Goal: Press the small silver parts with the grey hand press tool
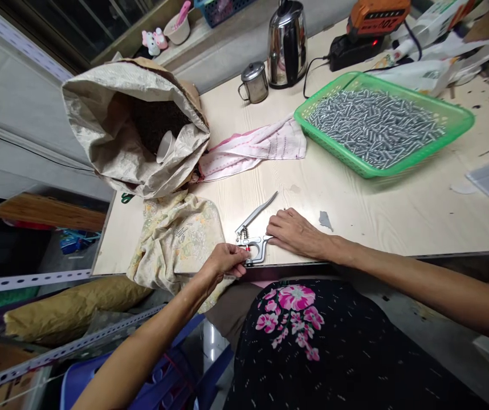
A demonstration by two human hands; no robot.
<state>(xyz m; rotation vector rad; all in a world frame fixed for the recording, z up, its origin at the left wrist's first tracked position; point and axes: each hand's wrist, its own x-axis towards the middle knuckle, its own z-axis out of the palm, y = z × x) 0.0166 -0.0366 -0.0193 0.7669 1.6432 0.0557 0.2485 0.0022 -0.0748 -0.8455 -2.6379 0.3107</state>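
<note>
**Two hands on a small metal press at the table edge**

The left hand has its fingertips pinched together at the jaw end of a small metal hand press; whatever tiny piece may be between them is too small to make out. The right hand lies flat, fingers together, pressing down on the press's base from the right side. The press sits at the near edge of a pale wooden table, just in front of the person's lap. Its long lever points up and away, toward the back of the table.

Just left of the press, a flowered cloth is draped over the table edge. Behind the cloth stands an open woven sack of dark material, with a small white cup lying in it. A pink-and-white towel lies beside the sack.

Farther back on the right, well apart from the hands, a green basket holds many small silvery metal pieces. Behind it are a steel kettle, a lidded steel mug and an orange device with a cable.
</note>
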